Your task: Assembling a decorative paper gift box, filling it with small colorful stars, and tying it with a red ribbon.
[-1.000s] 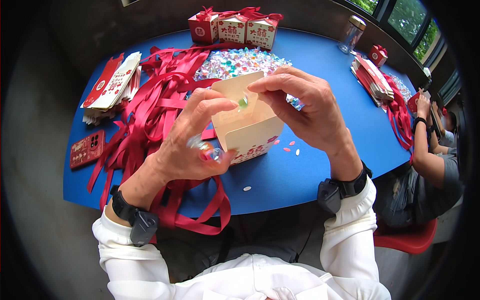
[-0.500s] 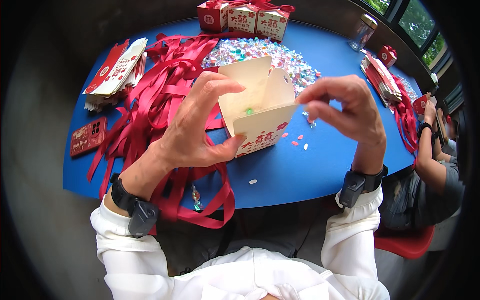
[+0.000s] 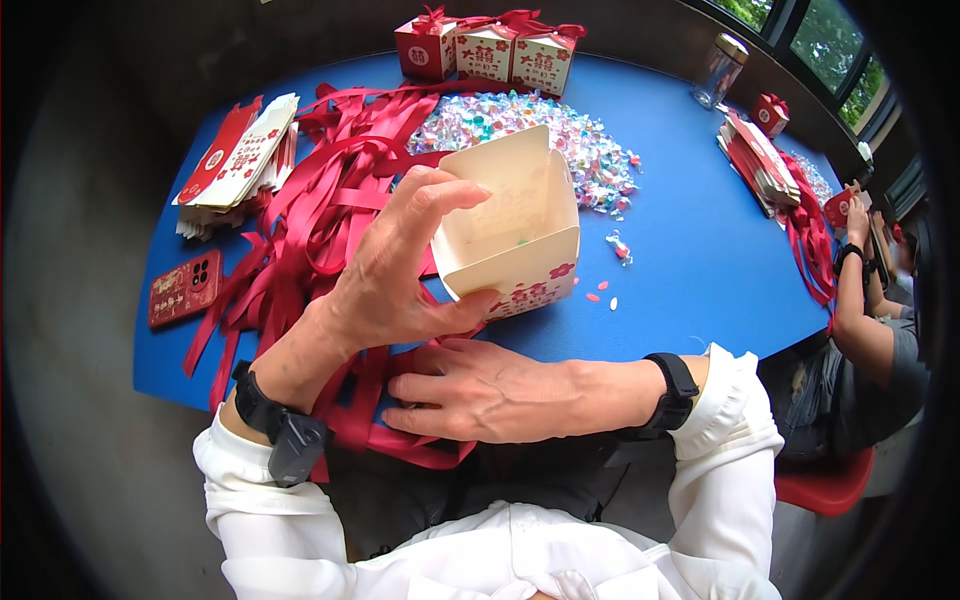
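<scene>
My left hand (image 3: pixel 385 255) holds a cream and red paper candy box (image 3: pixel 535 285) with thumb and curved fingers at its left side. The box stands tilted with its top uncovered; a small bit of green shows deep inside. Low at the table's front edge is my right hand (image 3: pixel 490 390), back upward, its fingers bent down over the red ribbons (image 3: pixel 345 180). Its fingertips are hidden, and whatever they pinch cannot be made out. Behind the box spreads a heap of wrapped candies (image 3: pixel 590 150).
Flat folded boxes (image 3: pixel 240 150) and a red phone (image 3: pixel 186 288) lie on the blue table (image 3: pixel 690 270) at left. Finished boxes (image 3: pixel 485 50) stand at the back. A jar (image 3: pixel 720 70) and more boxes (image 3: pixel 757 165) are at right, near another person's arm (image 3: pixel 855 270). Loose candies (image 3: pixel 619 247) lie nearer.
My right hand has dropped from beside the box's right edge to the front edge of the table, covering the place where a wrapped candy lay. The box's side flap no longer shows upright.
</scene>
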Demonstrator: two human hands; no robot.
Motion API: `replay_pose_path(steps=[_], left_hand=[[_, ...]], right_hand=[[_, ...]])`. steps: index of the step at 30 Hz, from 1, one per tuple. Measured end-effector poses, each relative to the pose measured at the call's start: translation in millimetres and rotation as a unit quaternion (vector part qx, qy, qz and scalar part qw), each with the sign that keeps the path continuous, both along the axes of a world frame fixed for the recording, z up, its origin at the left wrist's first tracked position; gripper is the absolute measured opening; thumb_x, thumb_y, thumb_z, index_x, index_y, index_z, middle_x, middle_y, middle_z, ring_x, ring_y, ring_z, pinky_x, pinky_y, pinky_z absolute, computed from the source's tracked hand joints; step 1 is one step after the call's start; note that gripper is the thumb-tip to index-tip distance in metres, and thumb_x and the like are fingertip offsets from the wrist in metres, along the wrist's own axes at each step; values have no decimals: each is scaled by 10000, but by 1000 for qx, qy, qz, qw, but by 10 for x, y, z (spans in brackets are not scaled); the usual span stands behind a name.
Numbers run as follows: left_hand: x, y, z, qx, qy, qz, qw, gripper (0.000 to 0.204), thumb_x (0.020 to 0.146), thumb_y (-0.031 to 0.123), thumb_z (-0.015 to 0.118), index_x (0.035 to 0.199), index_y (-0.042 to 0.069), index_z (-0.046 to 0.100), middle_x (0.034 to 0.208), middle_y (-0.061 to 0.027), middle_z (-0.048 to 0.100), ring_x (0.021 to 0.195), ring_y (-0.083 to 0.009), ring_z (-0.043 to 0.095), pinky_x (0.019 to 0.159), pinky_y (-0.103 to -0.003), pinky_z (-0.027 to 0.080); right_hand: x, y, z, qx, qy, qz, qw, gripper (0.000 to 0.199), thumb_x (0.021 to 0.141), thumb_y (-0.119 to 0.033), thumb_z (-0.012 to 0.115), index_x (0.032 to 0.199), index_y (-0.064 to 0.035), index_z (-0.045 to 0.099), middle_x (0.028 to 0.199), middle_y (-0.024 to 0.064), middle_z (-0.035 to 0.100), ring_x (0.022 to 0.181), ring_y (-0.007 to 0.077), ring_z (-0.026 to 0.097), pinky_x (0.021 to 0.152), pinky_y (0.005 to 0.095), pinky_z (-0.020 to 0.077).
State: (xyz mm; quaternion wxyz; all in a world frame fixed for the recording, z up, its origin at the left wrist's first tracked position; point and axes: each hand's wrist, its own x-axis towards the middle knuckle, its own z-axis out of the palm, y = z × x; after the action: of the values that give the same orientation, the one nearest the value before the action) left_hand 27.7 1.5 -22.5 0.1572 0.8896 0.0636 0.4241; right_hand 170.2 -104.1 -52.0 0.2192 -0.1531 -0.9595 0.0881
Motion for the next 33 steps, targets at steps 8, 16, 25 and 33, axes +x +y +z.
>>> replay_pose_path(steps=[8,16,25,33], left_hand=[[-21,23,22,-2,1,-3,1000,783,637,134,867,1310,49,476,1183,-163,539,1102,-348,541,926,-440,485],[-80,17,16,5,19,15,1000,790,632,97,853,1313,47,455,1152,-152,544,1090,-334,558,899,-429,504],[6,-4,28,21,8,9,1000,777,625,100,853,1299,59,469,1168,-150,549,1087,-334,558,905,-429,501],[-38,-66,59,15,9,-6,1000,806,636,151,885,1316,58,463,1186,-156,558,1091,-333,562,924,-452,495]], right_hand=[[83,-7,195,-117,-16,-84,989,120,782,-24,622,853,-6,527,775,141,574,681,326,626,584,424,497],[1017,26,1129,-85,125,-253,956,163,829,44,567,974,4,628,716,99,615,553,183,547,508,319,440],[1538,493,413,-118,-313,-514,790,151,907,-172,660,923,-24,633,859,177,705,849,369,672,756,444,524],[1758,558,311,-161,-268,-528,789,103,937,-98,576,1009,-25,580,930,197,682,922,354,656,774,432,515]])
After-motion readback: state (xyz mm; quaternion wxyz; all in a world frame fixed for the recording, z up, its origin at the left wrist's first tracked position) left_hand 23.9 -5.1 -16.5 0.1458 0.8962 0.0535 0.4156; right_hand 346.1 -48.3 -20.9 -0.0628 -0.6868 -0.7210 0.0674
